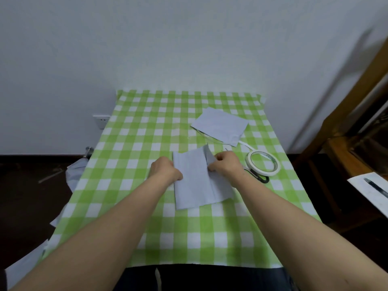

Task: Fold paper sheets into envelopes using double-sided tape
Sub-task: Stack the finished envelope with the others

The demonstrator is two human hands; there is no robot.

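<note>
**Item: paper sheet point(194, 181), part-folded.** It is lying at the centre of the frame on the green checked tablecloth point(147, 127), between the two hands.

**Handling (judged):** It is reading as light, thin and limp. It is likely creasing readily, tearing under a hard pull and sliding on the cloth unless pinned. The best hold is a pinch at an edge or flap, with the far side pressed flat.

**Orientation:** The long axis is running from upper frame to lower frame, leaning slightly right at the bottom. A crease is running along that axis near the right edge, and the flap beyond it is standing up at the top.

**Left hand point(165, 171):** The fingers are bending down onto the sheet's left edge. Whether they are pinching or only pressing cannot be told.

**Right hand point(226, 164):** It is pinching the raised right flap with curled fingers.

**Nearby:**
- A folded paper point(220, 127) is lying upper right.
- A tape roll point(263, 163) is resting just right of the right hand.
- A black-handled tool point(261, 179), probably scissors, is partly hidden beneath the roll.
</note>
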